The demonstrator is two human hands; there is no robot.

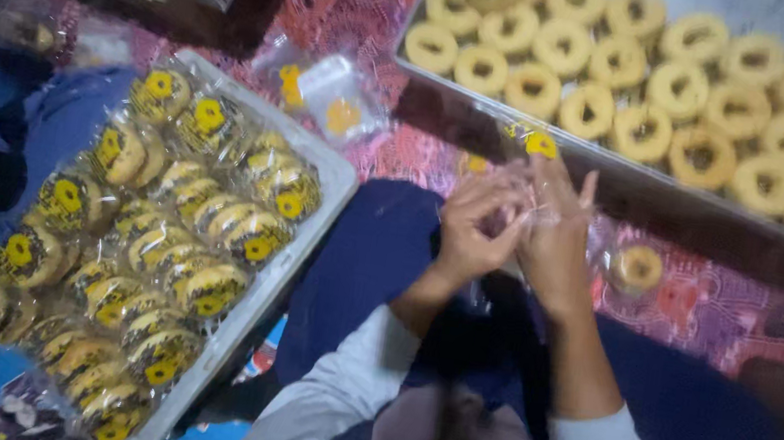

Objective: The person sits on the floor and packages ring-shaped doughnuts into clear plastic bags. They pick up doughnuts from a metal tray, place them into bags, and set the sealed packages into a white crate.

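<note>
While raised together, hands [512, 228] around clear wrapper [532, 168]

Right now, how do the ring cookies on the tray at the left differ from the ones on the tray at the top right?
The left tray holds ring cookies sealed in clear packets with yellow stickers, heaped over one another. The top-right tray holds bare ring cookies with no wrap or sticker, mostly lying flat side by side. Both lots are pale golden rings of much the same kind. The hands work a clear packet between the trays.
</note>
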